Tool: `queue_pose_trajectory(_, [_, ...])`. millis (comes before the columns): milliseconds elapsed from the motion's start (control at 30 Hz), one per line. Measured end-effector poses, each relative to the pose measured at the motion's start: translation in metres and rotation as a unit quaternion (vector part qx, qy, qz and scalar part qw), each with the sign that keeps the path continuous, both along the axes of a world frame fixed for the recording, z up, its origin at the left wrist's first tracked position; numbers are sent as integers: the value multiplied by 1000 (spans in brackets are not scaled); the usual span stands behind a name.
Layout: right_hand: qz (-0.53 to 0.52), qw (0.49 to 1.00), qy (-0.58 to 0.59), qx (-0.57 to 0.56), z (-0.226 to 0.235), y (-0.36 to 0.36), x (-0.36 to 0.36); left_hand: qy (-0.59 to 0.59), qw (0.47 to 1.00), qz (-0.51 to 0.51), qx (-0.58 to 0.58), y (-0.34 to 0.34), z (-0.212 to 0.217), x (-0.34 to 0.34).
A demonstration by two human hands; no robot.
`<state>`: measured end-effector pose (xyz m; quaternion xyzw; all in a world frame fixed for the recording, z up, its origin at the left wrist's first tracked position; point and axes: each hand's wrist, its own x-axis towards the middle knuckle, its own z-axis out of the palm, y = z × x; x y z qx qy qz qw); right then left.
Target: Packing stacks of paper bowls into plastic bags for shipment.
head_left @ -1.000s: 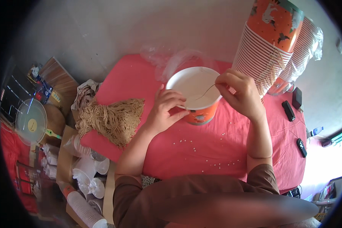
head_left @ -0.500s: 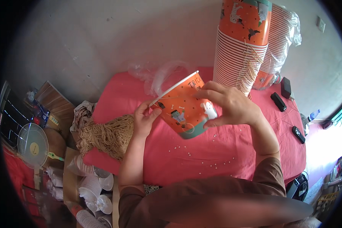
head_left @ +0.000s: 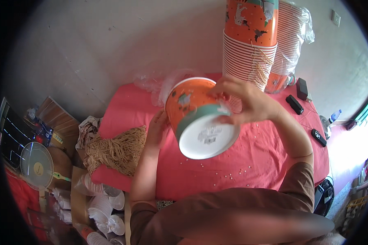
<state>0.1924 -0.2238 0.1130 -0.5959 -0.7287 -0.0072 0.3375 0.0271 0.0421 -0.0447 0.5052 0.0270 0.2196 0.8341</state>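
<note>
The orange bucket (head_left: pixel 192 98), held above the tabletop (head_left: pixel 180 179), now shows its white base, suggesting it is being turned over. The right hand (head_left: pixel 247 100) grips its side, fingers spread; the left hand (head_left: pixel 156 128) is at the rim, its pinch impossible to tell.

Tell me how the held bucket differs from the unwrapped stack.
The held bucket is single; the unwrapped stack is many, nested. The held bucket is tipped, its white base showing; the unwrapped stack stands rims down, its top cut off by the frame. Both show orange walls, green bands and white rims.
</note>
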Motion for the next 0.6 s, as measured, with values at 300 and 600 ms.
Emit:
queue_pose_trajectory(300, [-174,923,228,255,72,-50,90,63,986,82,133,13,-20,1])
queue_pose_trajectory(600, [-243,879,210,353,203,-96,109,64,986,62,141,13,-27,2])
